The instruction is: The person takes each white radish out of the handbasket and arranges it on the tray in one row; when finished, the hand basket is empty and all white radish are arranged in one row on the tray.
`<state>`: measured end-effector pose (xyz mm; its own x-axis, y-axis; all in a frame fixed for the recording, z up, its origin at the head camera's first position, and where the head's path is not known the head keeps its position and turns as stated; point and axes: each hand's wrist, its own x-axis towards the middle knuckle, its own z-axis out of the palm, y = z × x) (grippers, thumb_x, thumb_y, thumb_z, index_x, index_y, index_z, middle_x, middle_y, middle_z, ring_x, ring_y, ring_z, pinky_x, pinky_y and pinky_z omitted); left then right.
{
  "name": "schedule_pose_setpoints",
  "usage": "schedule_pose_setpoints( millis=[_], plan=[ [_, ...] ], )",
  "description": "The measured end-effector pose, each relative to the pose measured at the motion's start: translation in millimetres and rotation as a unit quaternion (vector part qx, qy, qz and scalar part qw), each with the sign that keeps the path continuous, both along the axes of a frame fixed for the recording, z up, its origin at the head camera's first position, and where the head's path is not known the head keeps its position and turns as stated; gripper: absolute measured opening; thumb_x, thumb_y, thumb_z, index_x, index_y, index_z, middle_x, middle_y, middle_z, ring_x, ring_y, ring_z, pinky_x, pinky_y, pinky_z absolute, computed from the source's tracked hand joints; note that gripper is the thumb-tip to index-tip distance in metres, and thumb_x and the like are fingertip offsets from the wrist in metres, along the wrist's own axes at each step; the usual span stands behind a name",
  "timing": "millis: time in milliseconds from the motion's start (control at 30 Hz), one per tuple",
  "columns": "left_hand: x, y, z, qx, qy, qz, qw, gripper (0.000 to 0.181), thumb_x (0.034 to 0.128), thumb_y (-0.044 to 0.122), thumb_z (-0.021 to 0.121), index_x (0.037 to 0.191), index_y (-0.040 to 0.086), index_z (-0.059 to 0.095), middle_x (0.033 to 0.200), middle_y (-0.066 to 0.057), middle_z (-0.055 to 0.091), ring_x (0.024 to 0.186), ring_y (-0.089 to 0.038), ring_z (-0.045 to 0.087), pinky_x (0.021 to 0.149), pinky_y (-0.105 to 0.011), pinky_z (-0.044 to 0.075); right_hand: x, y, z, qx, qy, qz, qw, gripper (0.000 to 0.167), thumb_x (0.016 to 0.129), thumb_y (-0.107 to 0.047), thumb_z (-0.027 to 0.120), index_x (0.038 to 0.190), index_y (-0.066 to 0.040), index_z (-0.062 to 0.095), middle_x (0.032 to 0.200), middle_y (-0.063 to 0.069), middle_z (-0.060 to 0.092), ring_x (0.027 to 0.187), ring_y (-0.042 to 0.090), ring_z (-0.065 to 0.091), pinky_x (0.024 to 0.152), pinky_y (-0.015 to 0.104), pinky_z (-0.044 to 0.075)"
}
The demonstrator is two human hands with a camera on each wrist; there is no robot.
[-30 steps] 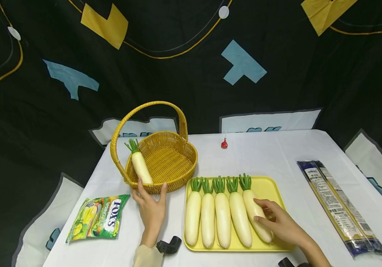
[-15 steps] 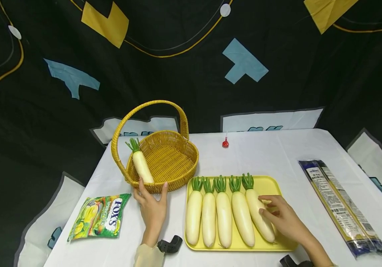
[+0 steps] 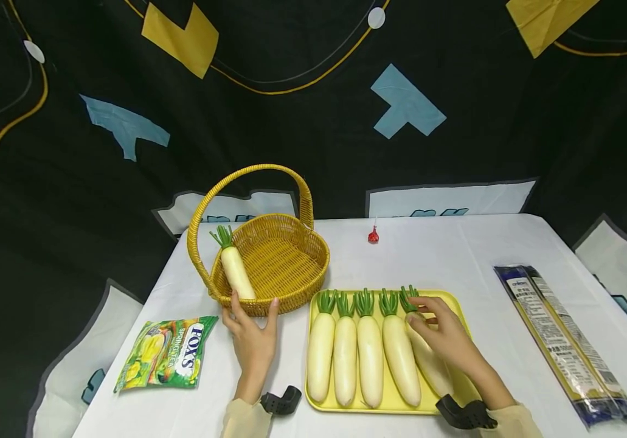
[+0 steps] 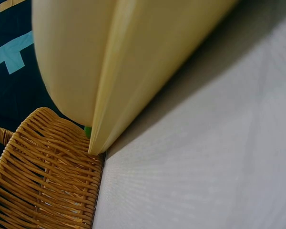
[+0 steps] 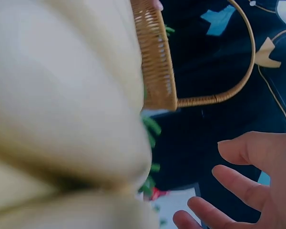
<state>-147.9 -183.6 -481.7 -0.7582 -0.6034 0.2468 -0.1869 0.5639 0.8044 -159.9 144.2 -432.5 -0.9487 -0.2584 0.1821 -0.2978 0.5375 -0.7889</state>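
Note:
Several white radishes (image 3: 370, 359) with green tops lie side by side on a yellow tray (image 3: 452, 299). My right hand (image 3: 450, 334) hovers over the upper part of the rightmost radish (image 3: 430, 361), near its leaves. In the right wrist view its fingers are spread with nothing between them. A wicker basket (image 3: 291, 300) with a tall handle stands left of the tray, and one radish (image 3: 236, 271) leans inside it against the left rim. Against the basket's near rim my left hand (image 3: 255, 347) rests its fingertips, fingers fairly straight and thumb apart.
A green Fox's packet (image 3: 166, 354) lies at the left. At the right lie two long narrow packets (image 3: 565, 347). A small red wrapped item (image 3: 373, 235) sits near the back edge of the white table (image 3: 433, 243). Behind hangs a dark patterned cloth (image 3: 313, 134).
My right hand has moved up along the rightmost radish, from its middle towards its leaves. My left hand keeps its place at the basket rim. The view has shifted slightly.

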Motion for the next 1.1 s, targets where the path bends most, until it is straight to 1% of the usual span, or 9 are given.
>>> schedule_pose_setpoints(
  millis=[167, 333, 467, 600, 800, 967, 1100],
  plan=[
    [0.9, 0.7, 0.3, 0.001, 0.003, -0.002, 1.0, 0.09, 0.0792, 0.057, 0.058, 0.146, 0.022, 0.008, 0.143, -0.031, 0.007, 0.112, -0.055, 0.04, 0.082, -0.062, 0.039, -16.4, -25, 6.4, -0.006, -0.004, 0.017, 0.9998, 0.035, 0.088, -0.021, 0.059, 0.121, -0.01, 0.054, 0.118, 0.014, 0.052, 0.103, 0.03, 0.051, 0.082, 0.043, 0.047],
    [1.5, 0.2, 1.1, 0.0, 0.007, -0.003, 1.0, 0.09, 0.0792, 0.057, 0.058, 0.145, 0.021, 0.009, 0.143, -0.032, 0.007, 0.113, -0.055, 0.038, 0.083, -0.062, 0.038, -33.1, -57, 18.9, -0.01, 0.005, 0.038, 0.9992, 0.034, 0.087, -0.019, 0.06, 0.12, -0.011, 0.056, 0.117, 0.012, 0.054, 0.104, 0.029, 0.053, 0.084, 0.044, 0.047],
    [0.9, -0.3, 1.0, 0.0, 0.004, -0.005, 1.0, 0.09, 0.0794, 0.057, 0.057, 0.145, 0.022, 0.008, 0.143, -0.032, 0.006, 0.112, -0.055, 0.039, 0.081, -0.062, 0.039, -46.4, -83, 27.4, -0.011, 0.004, 0.067, 0.9977, 0.035, 0.088, -0.02, 0.059, 0.121, -0.01, 0.054, 0.117, 0.011, 0.056, 0.104, 0.027, 0.054, 0.084, 0.041, 0.048],
    [1.0, 0.1, 0.4, 0.003, -0.001, -0.006, 1.0, 0.09, 0.079, 0.058, 0.057, 0.145, 0.023, 0.007, 0.143, -0.031, 0.006, 0.11, -0.055, 0.041, 0.079, -0.061, 0.04, -57.2, -111, 31.2, -0.005, -0.003, 0.098, 0.9952, 0.038, 0.088, -0.019, 0.058, 0.123, -0.008, 0.052, 0.116, 0.014, 0.057, 0.1, 0.028, 0.057, 0.082, 0.038, 0.049],
    [1.6, 0.7, 0.2, 0.001, -0.002, -0.001, 1.0, 0.091, 0.0783, 0.059, 0.058, 0.145, 0.021, 0.009, 0.143, -0.031, 0.007, 0.111, -0.055, 0.04, 0.081, -0.062, 0.04, -68.6, -156, 39.1, -0.002, -0.006, 0.135, 0.9909, 0.041, 0.086, -0.017, 0.06, 0.125, -0.01, 0.051, 0.115, 0.013, 0.058, 0.092, 0.023, 0.059, 0.076, 0.032, 0.05],
    [1.1, 1.5, -0.3, -0.006, 0.006, 0.004, 1.0, 0.09, 0.0785, 0.057, 0.059, 0.145, 0.02, 0.01, 0.142, -0.032, 0.009, 0.109, -0.055, 0.042, 0.08, -0.061, 0.04, -73.6, -193, 44.0, -0.001, 0.001, 0.161, 0.9869, 0.043, 0.085, -0.016, 0.061, 0.126, -0.012, 0.051, 0.115, 0.011, 0.059, 0.095, 0.024, 0.059, 0.078, 0.031, 0.05],
    [0.7, 1.3, -0.1, -0.013, 0.015, 0.01, 0.9998, 0.088, 0.0793, 0.053, 0.061, 0.145, 0.019, 0.012, 0.141, -0.033, 0.01, 0.105, -0.055, 0.044, 0.078, -0.061, 0.041, -76.6, -221, 43.7, -0.014, -0.007, 0.181, 0.9834, 0.045, 0.085, -0.016, 0.062, 0.128, -0.013, 0.049, 0.117, 0.01, 0.058, 0.099, 0.025, 0.059, 0.079, 0.029, 0.049]
  ],
)
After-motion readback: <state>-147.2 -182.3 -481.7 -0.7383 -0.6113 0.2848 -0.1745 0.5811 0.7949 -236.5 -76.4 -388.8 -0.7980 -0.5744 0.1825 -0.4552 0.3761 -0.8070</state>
